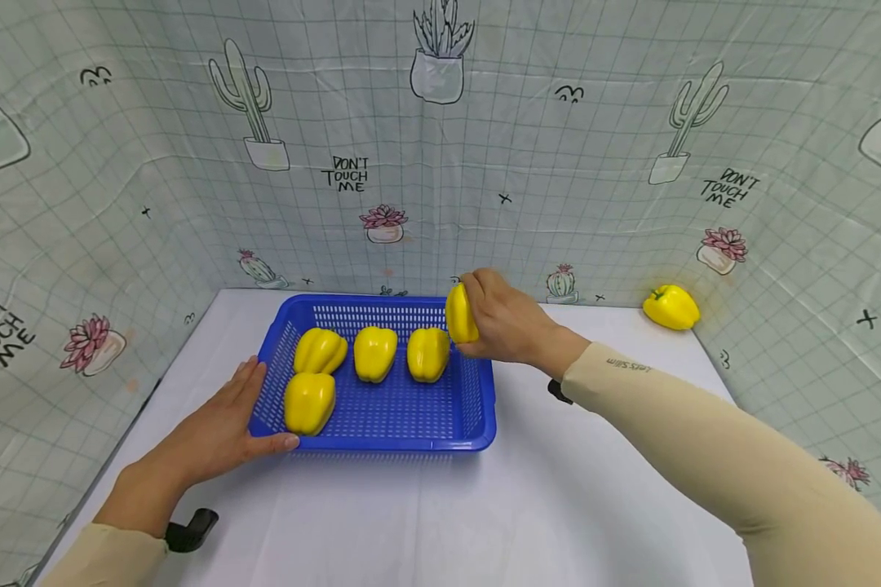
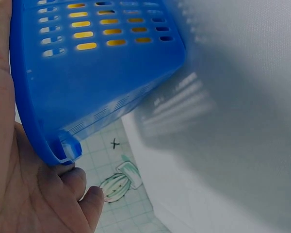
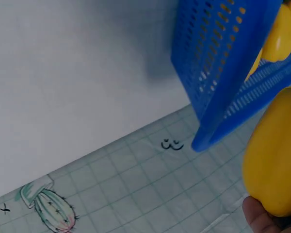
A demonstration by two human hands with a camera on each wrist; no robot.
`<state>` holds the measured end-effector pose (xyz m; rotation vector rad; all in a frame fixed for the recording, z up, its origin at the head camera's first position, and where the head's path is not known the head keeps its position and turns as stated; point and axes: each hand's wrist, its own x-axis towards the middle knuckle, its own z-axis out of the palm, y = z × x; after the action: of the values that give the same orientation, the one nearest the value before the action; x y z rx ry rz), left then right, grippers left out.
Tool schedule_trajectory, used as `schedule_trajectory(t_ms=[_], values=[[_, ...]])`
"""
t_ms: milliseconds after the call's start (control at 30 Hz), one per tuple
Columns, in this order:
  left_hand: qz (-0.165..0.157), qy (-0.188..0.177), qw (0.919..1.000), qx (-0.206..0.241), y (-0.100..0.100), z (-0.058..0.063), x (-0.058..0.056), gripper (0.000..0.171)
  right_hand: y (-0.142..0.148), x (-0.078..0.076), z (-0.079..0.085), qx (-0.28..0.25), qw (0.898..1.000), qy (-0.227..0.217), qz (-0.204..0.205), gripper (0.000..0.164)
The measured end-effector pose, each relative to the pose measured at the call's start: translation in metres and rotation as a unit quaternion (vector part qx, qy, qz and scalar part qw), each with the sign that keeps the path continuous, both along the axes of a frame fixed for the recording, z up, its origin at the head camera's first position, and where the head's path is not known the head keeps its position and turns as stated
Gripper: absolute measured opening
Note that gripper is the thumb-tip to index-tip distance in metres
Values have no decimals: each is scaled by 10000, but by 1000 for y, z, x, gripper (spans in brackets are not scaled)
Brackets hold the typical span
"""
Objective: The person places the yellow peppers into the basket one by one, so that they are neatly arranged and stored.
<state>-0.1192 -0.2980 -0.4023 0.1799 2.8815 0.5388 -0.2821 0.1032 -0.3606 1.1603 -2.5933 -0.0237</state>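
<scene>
My right hand grips a yellow bell pepper above the back right corner of a blue plastic basket. In the right wrist view the held pepper shows large beside the basket's rim, with a fingertip at its end. Inside the basket lie several more yellow peppers: one at back left, another in front of it at the left, and others toward the back middle and right. My left hand holds the basket's left side, thumb over the front rim; in the left wrist view its fingers bend at the rim's corner.
One more yellow pepper lies on its side at the table's far right corner. The white-covered table meets a grid-patterned cloth backdrop with cactus drawings at the back and sides.
</scene>
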Motion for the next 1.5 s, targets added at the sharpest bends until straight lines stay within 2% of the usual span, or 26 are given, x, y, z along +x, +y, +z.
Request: schedule_trajectory(t_ms=[133, 333, 500, 733, 933, 1100, 1233, 1500], values=[[-19, 39, 10000, 11, -1, 0, 0, 134, -24, 6, 4, 81, 9996, -282, 62, 97], [-10, 7, 10000, 41, -3, -1, -1, 132, -58, 15, 4, 215, 9984, -272, 437, 91], [-17, 17, 10000, 83, -3, -3, -3, 131, -84, 22, 0, 149, 9965, -526, 638, 87], [-1, 40, 9999, 104, -1, -3, -2, 131, -112, 31, -12, 406, 9921, -1042, 576, 85], [-3, 89, 10000, 40, -2, -5, -1, 133, -125, 37, -25, 906, 9852, -1378, 477, 90], [6, 101, 9999, 20, -3, -4, -1, 132, -133, 43, -34, 1125, 9780, -1707, 407, 90], [-25, 141, 9999, 22, -4, -4, 0, 131, -139, 47, -40, 1414, 9748, -1684, 383, 87], [3, 143, 9999, -12, -5, -5, 0, 132, -151, 52, -52, 1908, 9723, -1266, 472, 82]])
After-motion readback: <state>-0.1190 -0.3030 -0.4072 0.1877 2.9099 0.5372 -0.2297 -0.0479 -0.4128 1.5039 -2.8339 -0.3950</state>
